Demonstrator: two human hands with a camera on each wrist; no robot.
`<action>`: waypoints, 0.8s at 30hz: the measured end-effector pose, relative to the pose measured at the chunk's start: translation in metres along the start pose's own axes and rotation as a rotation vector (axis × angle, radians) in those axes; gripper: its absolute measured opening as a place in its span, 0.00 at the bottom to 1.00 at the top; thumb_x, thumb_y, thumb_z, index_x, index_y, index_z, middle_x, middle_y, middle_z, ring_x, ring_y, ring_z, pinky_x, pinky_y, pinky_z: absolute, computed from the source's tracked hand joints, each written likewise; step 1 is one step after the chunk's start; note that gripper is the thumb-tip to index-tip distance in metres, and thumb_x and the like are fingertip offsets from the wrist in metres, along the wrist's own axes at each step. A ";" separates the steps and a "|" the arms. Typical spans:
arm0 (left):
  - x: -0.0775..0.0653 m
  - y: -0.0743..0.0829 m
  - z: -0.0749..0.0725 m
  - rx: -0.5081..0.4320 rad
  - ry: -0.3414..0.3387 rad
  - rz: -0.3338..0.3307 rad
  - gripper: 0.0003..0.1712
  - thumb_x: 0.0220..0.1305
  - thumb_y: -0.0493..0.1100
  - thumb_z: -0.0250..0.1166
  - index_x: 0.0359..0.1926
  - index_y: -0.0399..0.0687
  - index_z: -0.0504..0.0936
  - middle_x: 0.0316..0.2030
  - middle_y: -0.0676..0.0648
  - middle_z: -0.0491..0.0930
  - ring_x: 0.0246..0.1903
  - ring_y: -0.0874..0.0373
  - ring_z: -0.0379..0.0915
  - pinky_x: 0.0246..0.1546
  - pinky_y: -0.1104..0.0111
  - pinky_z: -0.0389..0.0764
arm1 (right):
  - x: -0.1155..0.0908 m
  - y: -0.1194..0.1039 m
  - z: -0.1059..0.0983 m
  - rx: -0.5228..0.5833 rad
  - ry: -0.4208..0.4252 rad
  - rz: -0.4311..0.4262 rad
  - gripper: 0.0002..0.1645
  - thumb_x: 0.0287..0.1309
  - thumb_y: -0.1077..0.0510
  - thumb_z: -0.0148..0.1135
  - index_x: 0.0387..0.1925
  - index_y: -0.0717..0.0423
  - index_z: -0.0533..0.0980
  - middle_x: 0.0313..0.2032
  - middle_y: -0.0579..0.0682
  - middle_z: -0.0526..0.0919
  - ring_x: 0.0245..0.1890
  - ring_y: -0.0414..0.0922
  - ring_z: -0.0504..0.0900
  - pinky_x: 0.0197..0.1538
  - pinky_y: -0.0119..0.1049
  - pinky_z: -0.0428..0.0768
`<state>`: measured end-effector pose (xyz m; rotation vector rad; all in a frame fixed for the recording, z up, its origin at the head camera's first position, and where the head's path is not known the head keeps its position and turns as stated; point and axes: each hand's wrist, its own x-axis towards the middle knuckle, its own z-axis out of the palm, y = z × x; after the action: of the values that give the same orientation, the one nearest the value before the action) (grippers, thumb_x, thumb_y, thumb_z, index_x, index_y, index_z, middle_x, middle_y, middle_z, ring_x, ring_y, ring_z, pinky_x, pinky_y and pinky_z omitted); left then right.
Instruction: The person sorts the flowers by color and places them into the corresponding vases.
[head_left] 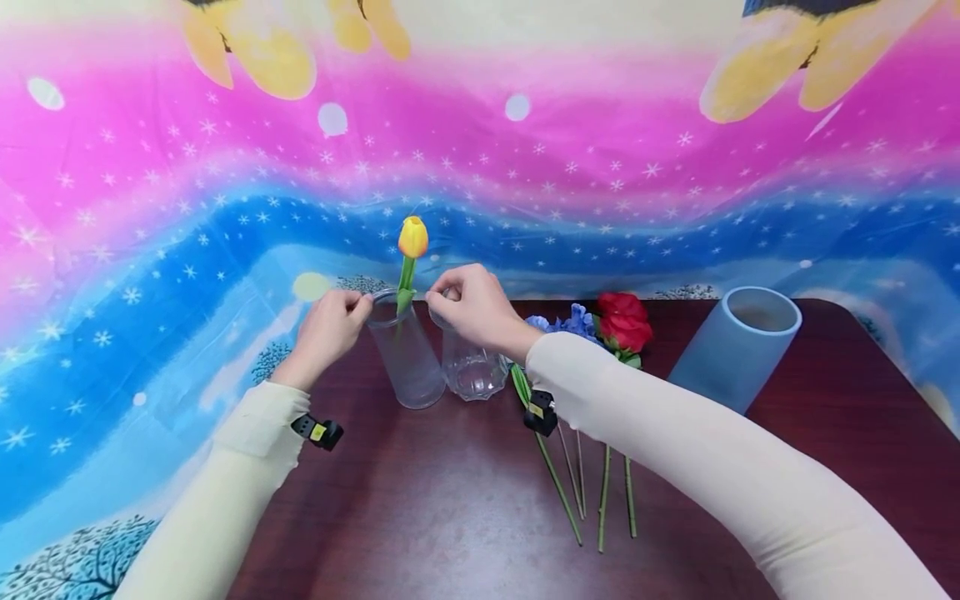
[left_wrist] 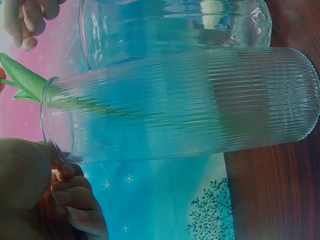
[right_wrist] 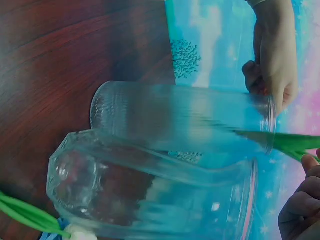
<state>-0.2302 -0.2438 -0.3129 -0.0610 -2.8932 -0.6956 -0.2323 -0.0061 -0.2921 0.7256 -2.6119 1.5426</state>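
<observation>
A yellow tulip (head_left: 413,237) stands in a ribbed clear glass vase (head_left: 411,362), its green leaf at the rim and its stem inside. My left hand (head_left: 328,329) pinches that vase's rim from the left, between thumb and fingers. On the other side, my right hand (head_left: 480,308) hovers with loosely bent fingers over a second, faceted clear glass vase (head_left: 477,379). The left wrist view shows a gap between the right hand's fingers (left_wrist: 34,20) and the tulip leaf (left_wrist: 25,77). Both vases stand upright side by side, close together.
Blue flowers (head_left: 577,323) and a red rose (head_left: 624,321) lie to the right, stems pointing toward me, partly behind my right sleeve. A tall blue vase (head_left: 723,350) stands farther right on the dark wooden table (head_left: 450,500). A patterned cloth (head_left: 525,183) hangs behind.
</observation>
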 end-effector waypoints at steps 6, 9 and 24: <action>0.001 -0.001 0.001 -0.007 -0.006 -0.003 0.27 0.78 0.53 0.48 0.19 0.50 0.62 0.16 0.51 0.61 0.19 0.54 0.59 0.23 0.64 0.62 | -0.011 0.007 -0.014 -0.023 -0.033 0.031 0.10 0.67 0.55 0.62 0.41 0.56 0.86 0.13 0.44 0.66 0.15 0.40 0.64 0.27 0.34 0.67; 0.001 -0.001 0.001 -0.012 -0.001 0.000 0.26 0.78 0.52 0.48 0.19 0.50 0.62 0.16 0.51 0.61 0.19 0.53 0.59 0.24 0.64 0.63 | -0.018 0.010 -0.020 -0.050 -0.049 0.041 0.11 0.67 0.55 0.62 0.41 0.56 0.86 0.13 0.43 0.66 0.15 0.40 0.65 0.28 0.34 0.69; 0.000 0.000 0.000 -0.009 0.000 -0.002 0.27 0.77 0.52 0.49 0.18 0.50 0.62 0.15 0.52 0.61 0.19 0.54 0.60 0.24 0.64 0.63 | -0.045 0.032 -0.036 -0.128 -0.082 0.024 0.11 0.67 0.56 0.60 0.38 0.56 0.86 0.13 0.42 0.68 0.15 0.40 0.65 0.33 0.35 0.72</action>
<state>-0.2300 -0.2438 -0.3134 -0.0587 -2.8906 -0.7094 -0.2127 0.0540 -0.3108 0.7655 -2.7577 1.3638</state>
